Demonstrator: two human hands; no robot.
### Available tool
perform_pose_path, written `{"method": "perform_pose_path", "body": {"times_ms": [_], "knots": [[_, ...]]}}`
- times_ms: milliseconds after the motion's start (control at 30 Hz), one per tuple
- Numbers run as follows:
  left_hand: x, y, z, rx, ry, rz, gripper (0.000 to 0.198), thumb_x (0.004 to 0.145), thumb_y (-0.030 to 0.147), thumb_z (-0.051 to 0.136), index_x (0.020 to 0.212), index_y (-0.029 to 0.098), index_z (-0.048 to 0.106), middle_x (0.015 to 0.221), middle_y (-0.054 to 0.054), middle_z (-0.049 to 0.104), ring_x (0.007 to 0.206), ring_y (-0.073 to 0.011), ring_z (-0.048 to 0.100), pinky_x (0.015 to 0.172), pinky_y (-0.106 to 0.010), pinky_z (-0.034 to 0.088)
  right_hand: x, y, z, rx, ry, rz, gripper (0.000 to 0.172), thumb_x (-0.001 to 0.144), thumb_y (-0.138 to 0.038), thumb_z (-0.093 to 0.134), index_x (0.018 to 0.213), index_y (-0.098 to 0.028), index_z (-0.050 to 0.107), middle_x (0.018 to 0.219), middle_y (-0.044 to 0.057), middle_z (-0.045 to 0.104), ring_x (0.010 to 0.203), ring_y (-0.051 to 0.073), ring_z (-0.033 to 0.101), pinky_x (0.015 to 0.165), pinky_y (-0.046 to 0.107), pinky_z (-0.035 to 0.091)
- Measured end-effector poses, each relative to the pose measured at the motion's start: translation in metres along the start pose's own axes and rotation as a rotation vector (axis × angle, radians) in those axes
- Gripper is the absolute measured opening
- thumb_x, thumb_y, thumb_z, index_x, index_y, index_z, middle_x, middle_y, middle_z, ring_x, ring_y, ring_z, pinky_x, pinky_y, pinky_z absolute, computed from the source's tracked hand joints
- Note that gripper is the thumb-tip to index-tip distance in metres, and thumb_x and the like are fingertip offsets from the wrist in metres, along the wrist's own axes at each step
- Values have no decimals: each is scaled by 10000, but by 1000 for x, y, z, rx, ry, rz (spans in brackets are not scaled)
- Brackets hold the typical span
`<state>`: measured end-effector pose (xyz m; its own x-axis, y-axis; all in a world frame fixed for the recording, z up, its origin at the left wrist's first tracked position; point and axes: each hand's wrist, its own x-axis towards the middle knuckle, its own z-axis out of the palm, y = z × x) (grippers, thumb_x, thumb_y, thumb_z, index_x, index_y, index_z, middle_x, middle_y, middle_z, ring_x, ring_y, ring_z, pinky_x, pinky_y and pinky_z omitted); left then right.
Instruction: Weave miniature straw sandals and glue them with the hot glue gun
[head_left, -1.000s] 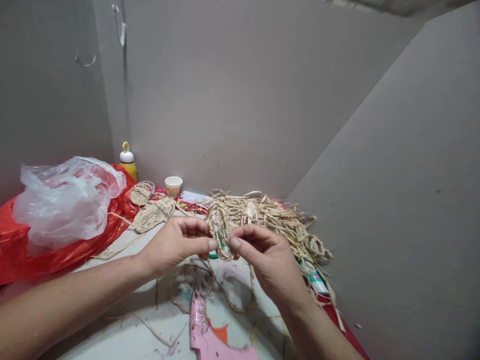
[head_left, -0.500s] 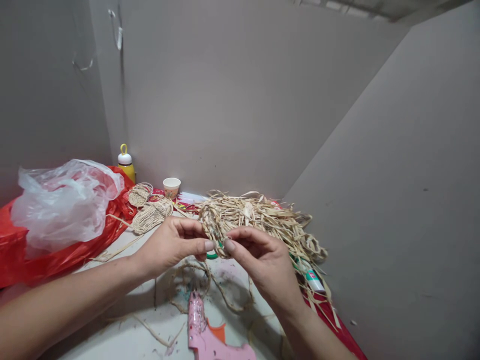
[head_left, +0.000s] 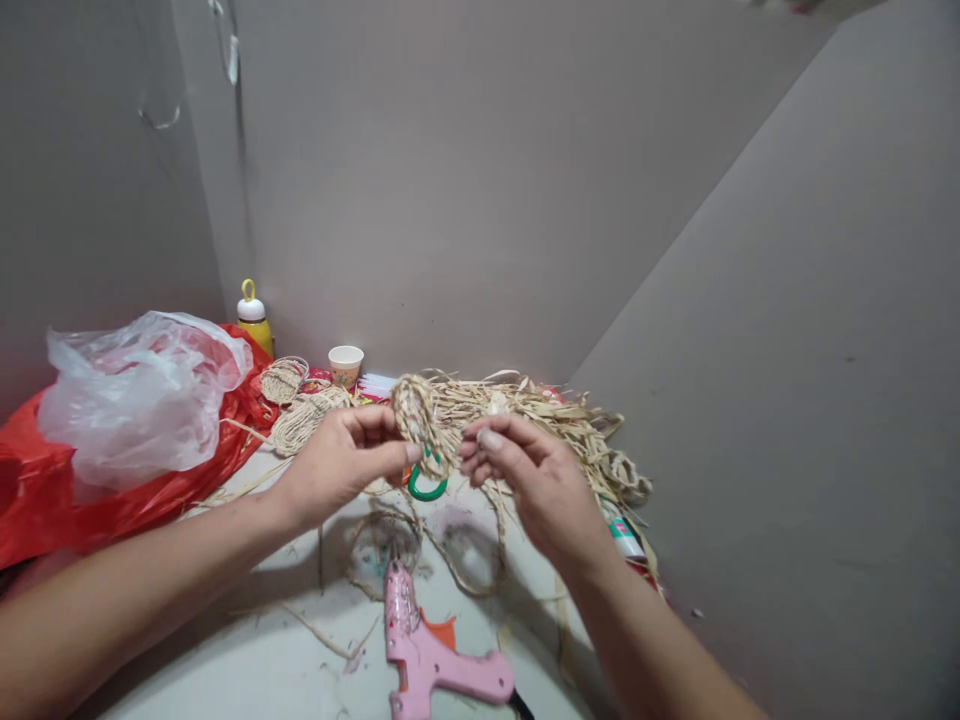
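Left hand (head_left: 341,460) is clamped on a tan braided-straw oval (head_left: 412,407), up above the white table (head_left: 300,670). Right hand (head_left: 540,488) is just beside it, loosely curled, can't tell if it's pinching anything tbh. Pink plastic glue gun (head_left: 435,662) lies below.

Tan braided coil (head_left: 412,405), pink glue gun (head_left: 442,668), orange trigger (head_left: 442,631), red bag (head_left: 45,505)
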<state>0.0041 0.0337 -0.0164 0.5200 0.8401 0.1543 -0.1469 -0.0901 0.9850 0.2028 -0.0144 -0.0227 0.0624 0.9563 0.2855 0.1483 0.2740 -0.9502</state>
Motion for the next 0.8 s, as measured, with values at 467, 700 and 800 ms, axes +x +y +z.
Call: {"method": "perform_pose_path", "body": {"times_ms": [467, 700, 800], "knots": [[10, -3, -18, 34, 92, 84, 151, 731, 247, 676, 660, 155, 579, 568, 35, 590, 544, -104, 575, 589, -251, 486, -97, 8, 30, -1286, -734, 52, 221, 680, -175, 552, 875, -159, 654, 938, 111, 693, 794, 250, 639, 711, 315, 485], [9, -10, -12, 20, 82, 132, 136, 731, 223, 654, 658, 160, 558, 586, 37, 587, 580, -106, 575, 593, -233, 464, -107, 47, 38, -1362, -687, 2, 343, 617, -141, 553, 949, -153, 639, 970, 121, 680, 856, 284, 642, 694, 330, 480], [9, -12, -13, 15, 76, 161, 129, 721, 199, 651, 644, 163, 555, 589, 38, 582, 586, -107, 558, 593, -232, 447, -108, 53, 38, -1381, -667, -4, 352, 609, -96, 515, 939, -161, 621, 949, 114, 672, 821, 265, 646, 690, 327, 469]]}}
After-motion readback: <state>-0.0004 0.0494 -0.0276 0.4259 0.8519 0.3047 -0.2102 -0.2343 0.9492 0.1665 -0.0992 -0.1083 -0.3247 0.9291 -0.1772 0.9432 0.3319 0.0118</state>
